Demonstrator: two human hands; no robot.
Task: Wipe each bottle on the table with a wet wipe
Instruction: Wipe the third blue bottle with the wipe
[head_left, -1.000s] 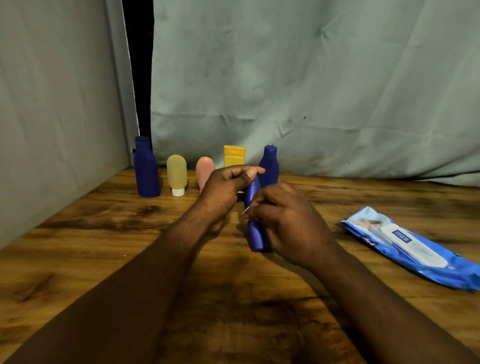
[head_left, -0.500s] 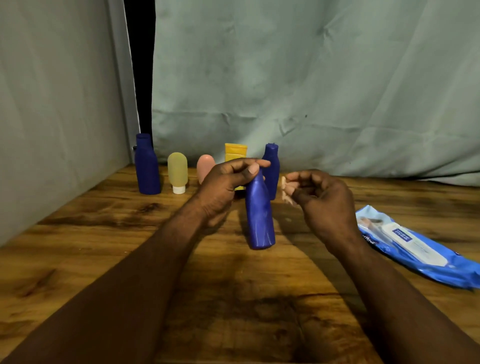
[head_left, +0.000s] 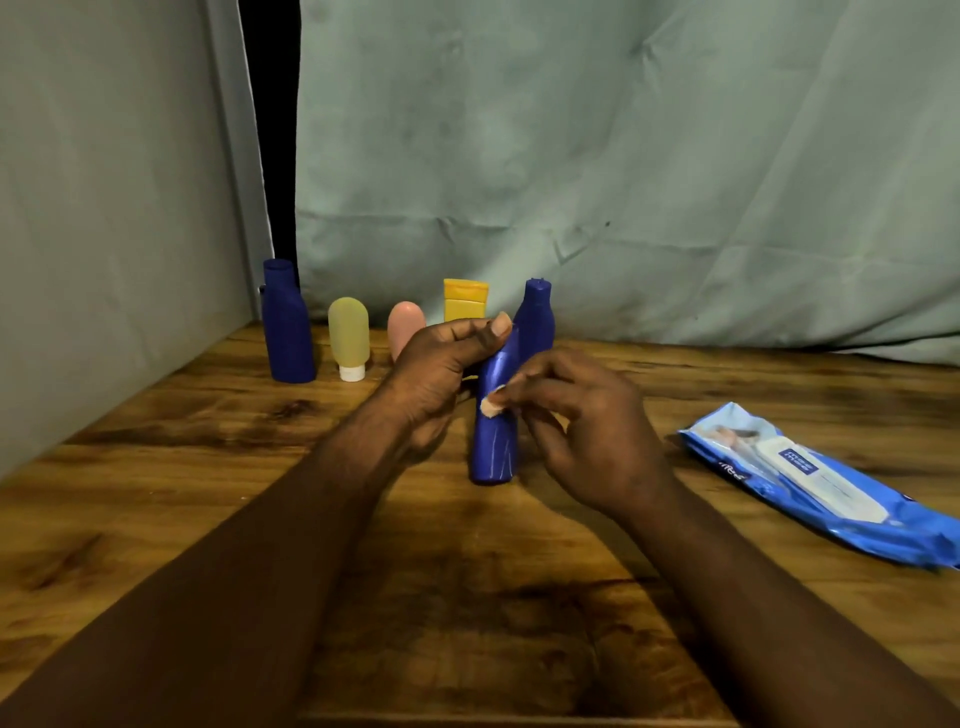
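Head cam: left grip (head_left: 441, 374) is clutching the blue bottle (head_left: 493, 447) by its top, bottle leaning just below it; right grip (head_left: 587, 431) is pinching a wipe (head_left: 491, 408) against its side.

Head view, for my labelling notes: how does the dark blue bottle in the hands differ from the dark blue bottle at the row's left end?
The held dark blue plastic bottle leans, gripped near its top by the left hand; the left-end dark blue plastic bottle stands upright, untouched. The held one is slimmer, the left-end one broader-shouldered. Only the held one has the right hand holding a wadded wipe against it. Both share colour.
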